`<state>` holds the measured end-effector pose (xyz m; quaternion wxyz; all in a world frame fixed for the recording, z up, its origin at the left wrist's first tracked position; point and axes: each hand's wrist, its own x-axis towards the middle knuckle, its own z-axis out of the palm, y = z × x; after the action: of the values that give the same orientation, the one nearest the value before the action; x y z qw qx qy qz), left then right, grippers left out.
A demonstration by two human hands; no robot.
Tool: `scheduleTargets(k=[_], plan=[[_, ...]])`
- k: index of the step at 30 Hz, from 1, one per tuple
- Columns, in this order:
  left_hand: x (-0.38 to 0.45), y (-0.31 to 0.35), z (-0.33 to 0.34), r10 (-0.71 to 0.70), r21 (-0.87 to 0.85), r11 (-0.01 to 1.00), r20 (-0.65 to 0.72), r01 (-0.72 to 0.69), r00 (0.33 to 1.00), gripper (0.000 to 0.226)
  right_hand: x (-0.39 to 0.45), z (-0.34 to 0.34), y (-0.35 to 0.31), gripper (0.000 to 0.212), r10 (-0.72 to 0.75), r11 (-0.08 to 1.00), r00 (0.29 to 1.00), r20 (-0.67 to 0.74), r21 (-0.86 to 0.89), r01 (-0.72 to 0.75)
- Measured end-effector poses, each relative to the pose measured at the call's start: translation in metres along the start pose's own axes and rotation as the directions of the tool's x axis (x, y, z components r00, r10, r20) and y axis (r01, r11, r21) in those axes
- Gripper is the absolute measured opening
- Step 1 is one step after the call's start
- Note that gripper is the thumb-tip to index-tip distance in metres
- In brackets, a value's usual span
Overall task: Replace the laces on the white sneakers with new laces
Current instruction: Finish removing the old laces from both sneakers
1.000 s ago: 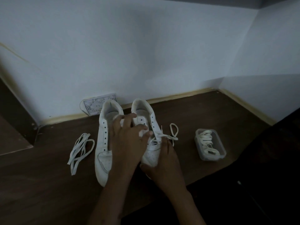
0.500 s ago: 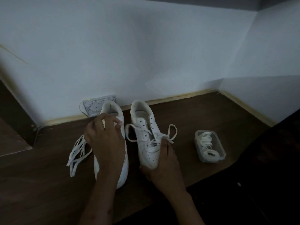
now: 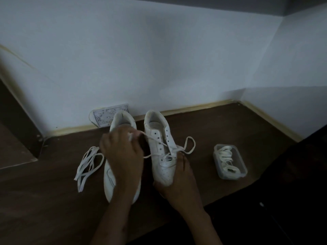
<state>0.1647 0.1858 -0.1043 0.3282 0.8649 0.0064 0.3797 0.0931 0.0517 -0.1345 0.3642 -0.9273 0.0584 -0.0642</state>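
Observation:
Two white sneakers stand side by side on the dark wooden table (image 3: pixel 203 131), heels toward the wall. The left sneaker (image 3: pixel 122 124) has bare eyelets and is partly hidden under my left hand (image 3: pixel 122 154), which pinches one end of the lace (image 3: pixel 155 140) coming from the right sneaker (image 3: pixel 161 152). That lace stays threaded only through the lower eyelets, with a loop lying off to the right. My right hand (image 3: pixel 177 181) grips the right sneaker's toe. A loose lace (image 3: pixel 88 161) lies in a heap left of the shoes.
A clear plastic tub (image 3: pixel 230 161) with coiled white laces sits to the right of the shoes. A patterned card (image 3: pixel 106 115) leans against the wall behind the left sneaker. Walls close the table at the back and right; its front edge runs under my forearms.
My left hand left the right sneaker's eyelets and drew a lace end out leftward over the left sneaker. My right hand kept hold of the toe.

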Motion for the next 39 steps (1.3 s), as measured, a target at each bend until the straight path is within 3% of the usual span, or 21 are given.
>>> scheduleTargets(k=[3,8,12,16,20,23,26,30,36,39], plan=[[0.012,-0.018,-0.009,-0.095,0.04,0.995,-0.042,0.097,0.995,0.016,0.001,0.001,0.001,0.122,0.002,1.0,1.0,-0.021,-0.007,-0.002],[0.0,-0.008,0.005,0.152,0.047,0.985,0.196,-0.164,0.969,0.029,0.0,0.0,0.0,0.119,-0.008,1.0,1.0,-0.015,0.021,0.008],[-0.01,0.003,0.015,0.267,0.071,0.953,0.262,-0.294,0.927,0.012,0.011,0.021,0.02,0.116,0.106,0.989,0.994,0.02,0.104,-0.108],[-0.011,0.007,0.012,0.239,0.075,0.964,0.193,-0.257,0.952,0.019,0.007,0.014,0.014,0.126,0.081,0.995,0.996,0.024,0.05,-0.082],[0.003,-0.006,-0.005,0.084,0.123,0.988,0.037,-0.088,0.996,0.009,0.001,0.0,0.004,0.122,0.018,1.0,1.0,-0.008,0.011,-0.018],[0.013,-0.022,-0.012,-0.002,0.157,0.988,0.045,-0.005,0.999,0.009,0.002,0.002,0.005,0.122,0.001,1.0,1.0,-0.012,0.012,-0.001],[0.01,-0.016,-0.004,0.096,0.121,0.986,0.147,-0.114,0.985,0.023,0.003,0.002,0.005,0.121,-0.017,1.0,1.0,-0.018,-0.001,0.017],[-0.001,0.003,0.01,0.29,0.024,0.952,0.253,-0.306,0.923,0.02,0.004,0.004,0.003,0.119,-0.019,1.0,1.0,-0.013,0.005,0.019],[-0.01,0.003,0.017,0.253,0.083,0.954,0.286,-0.287,0.924,0.029,0.004,0.007,0.005,0.122,0.022,0.999,0.999,-0.03,0.026,-0.021],[-0.006,-0.002,0.012,0.168,0.12,0.973,0.217,-0.197,0.962,0.03,0.004,0.004,0.005,0.123,0.009,0.999,1.0,-0.013,0.032,-0.009]])
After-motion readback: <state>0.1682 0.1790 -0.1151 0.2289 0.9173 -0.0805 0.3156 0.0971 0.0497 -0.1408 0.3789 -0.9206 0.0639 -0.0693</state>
